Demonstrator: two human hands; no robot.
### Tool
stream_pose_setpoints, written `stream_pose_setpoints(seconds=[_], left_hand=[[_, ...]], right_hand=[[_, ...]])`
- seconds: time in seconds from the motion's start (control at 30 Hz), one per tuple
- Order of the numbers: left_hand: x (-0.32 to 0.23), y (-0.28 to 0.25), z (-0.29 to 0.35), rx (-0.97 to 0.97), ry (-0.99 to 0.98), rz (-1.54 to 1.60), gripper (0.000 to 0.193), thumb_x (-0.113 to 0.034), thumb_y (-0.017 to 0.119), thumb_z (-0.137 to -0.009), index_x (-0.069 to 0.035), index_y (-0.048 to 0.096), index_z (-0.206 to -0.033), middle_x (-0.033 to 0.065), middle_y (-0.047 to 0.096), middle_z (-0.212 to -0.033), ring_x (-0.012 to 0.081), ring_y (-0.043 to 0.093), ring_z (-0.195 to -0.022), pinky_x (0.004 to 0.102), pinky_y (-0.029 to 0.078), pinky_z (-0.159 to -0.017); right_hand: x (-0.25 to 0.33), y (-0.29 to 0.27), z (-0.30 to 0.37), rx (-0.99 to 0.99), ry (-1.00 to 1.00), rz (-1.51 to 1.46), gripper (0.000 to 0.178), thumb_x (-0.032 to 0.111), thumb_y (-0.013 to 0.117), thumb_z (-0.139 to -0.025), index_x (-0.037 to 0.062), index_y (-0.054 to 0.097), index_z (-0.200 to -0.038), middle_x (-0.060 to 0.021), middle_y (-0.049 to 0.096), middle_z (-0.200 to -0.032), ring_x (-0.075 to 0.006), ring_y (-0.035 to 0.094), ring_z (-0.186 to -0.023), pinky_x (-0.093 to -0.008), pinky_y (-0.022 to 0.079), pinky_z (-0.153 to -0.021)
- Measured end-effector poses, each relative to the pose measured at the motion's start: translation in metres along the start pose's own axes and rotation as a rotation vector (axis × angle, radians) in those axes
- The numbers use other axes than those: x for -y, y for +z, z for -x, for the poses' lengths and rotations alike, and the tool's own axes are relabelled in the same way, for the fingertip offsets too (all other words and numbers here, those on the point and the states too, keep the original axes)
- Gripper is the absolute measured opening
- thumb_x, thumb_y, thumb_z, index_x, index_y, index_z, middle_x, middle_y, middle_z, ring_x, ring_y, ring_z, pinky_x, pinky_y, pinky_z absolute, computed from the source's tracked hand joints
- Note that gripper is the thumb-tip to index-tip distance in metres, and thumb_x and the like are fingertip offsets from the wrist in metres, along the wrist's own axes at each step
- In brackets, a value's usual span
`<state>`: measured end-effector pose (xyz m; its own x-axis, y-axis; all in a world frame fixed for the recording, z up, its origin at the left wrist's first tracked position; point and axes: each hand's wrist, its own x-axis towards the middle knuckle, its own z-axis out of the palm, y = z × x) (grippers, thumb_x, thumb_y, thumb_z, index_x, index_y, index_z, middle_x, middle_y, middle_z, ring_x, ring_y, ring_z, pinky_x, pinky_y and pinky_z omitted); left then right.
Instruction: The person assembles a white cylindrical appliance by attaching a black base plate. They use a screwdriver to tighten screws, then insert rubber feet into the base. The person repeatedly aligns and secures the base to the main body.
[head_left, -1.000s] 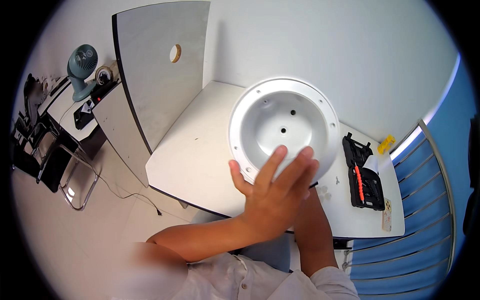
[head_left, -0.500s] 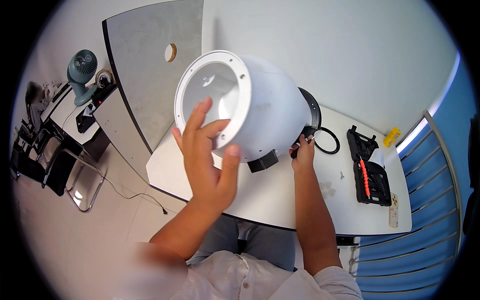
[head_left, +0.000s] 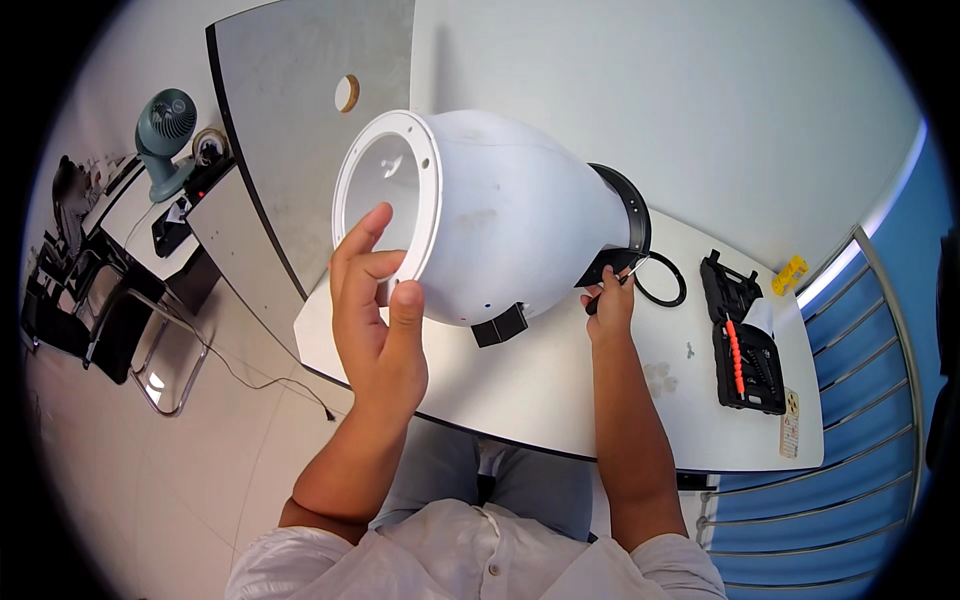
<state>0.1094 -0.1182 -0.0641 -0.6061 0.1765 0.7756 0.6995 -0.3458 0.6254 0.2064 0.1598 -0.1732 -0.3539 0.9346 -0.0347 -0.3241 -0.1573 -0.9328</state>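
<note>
White shell (head_left: 510, 220): over table (head_left: 510, 400), tilted, left end open
Left hand (head_left: 375, 340): gripping rim (head_left: 430, 200)
Right hand (head_left: 612, 315): grasping black-handled tool (head_left: 594, 304)
Black collar (head_left: 632, 205): seemingly fitted
Black ring (head_left: 683, 288): seemingly unfitted

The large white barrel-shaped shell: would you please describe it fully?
The shell looks like smooth, smudged white plastic, tilted above the white table, its holed rim opening left, seemingly held by the left hand. A black collar edges its right end, near the right hand; a black block juts below.
</note>
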Motion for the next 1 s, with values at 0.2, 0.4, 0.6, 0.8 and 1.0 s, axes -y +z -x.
stream_pose_setpoints(seconds=[0.2, 0.4, 0.6, 0.8, 1.0], left_hand=[[0.004, 0.001, 0.003, -0.035, -0.003, 0.015, 0.031, -0.035, 0.059, -0.092, -0.004, 0.057, -0.095, 0.0180, 0.045, -0.133, 0.0249, 0.048, -0.117, 0.0337, 0.042, -0.090], [0.013, 0.002, 0.004, -0.096, 0.083, -0.022, 0.032, -0.034, 0.062, -0.091, -0.002, 0.056, -0.095, 0.0174, 0.044, -0.132, 0.0268, 0.047, -0.121, 0.0366, 0.041, -0.095], [0.016, 0.001, 0.008, -0.133, 0.060, -0.008, 0.031, -0.031, 0.064, -0.089, -0.002, 0.057, -0.096, 0.0166, 0.046, -0.129, 0.0270, 0.047, -0.121, 0.0382, 0.040, -0.098], [0.020, 0.001, 0.012, -0.144, 0.085, -0.026, 0.030, -0.030, 0.066, -0.087, -0.001, 0.057, -0.094, 0.0159, 0.045, -0.128, 0.0265, 0.047, -0.118, 0.0392, 0.038, -0.100], [0.020, -0.001, 0.013, -0.139, 0.062, 0.020, 0.031, -0.030, 0.067, -0.087, -0.002, 0.057, -0.093, 0.0150, 0.046, -0.126, 0.0253, 0.046, -0.118, 0.0389, 0.039, -0.099]], right_hand=[[0.003, 0.002, 0.003, -0.010, 0.010, 0.002, 0.020, 0.018, 0.049, -0.095, 0.0166, 0.042, -0.114, -0.0009, 0.050, -0.103, -0.0180, 0.056, -0.082, -0.0320, 0.044, -0.055], [0.002, 0.002, 0.001, -0.012, 0.009, -0.010, 0.022, 0.017, 0.048, -0.095, 0.0135, 0.042, -0.115, -0.0031, 0.049, -0.105, -0.0193, 0.055, -0.086, -0.0356, 0.049, -0.060], [0.013, 0.004, 0.005, -0.058, -0.008, 0.107, 0.033, 0.017, 0.044, -0.097, 0.0110, 0.043, -0.129, -0.0064, 0.055, -0.117, -0.0217, 0.057, -0.102, -0.0419, 0.048, -0.075], [0.013, 0.006, 0.008, 0.043, -0.043, 0.034, 0.036, 0.015, 0.041, -0.098, 0.0096, 0.041, -0.134, -0.0082, 0.051, -0.125, -0.0229, 0.054, -0.108, -0.0441, 0.048, -0.083], [0.023, 0.009, 0.010, -0.266, -0.699, 0.488, 0.049, 0.007, 0.047, -0.092, 0.0045, 0.037, -0.139, -0.0111, 0.044, -0.135, -0.0264, 0.047, -0.116, -0.0425, 0.040, -0.097]])
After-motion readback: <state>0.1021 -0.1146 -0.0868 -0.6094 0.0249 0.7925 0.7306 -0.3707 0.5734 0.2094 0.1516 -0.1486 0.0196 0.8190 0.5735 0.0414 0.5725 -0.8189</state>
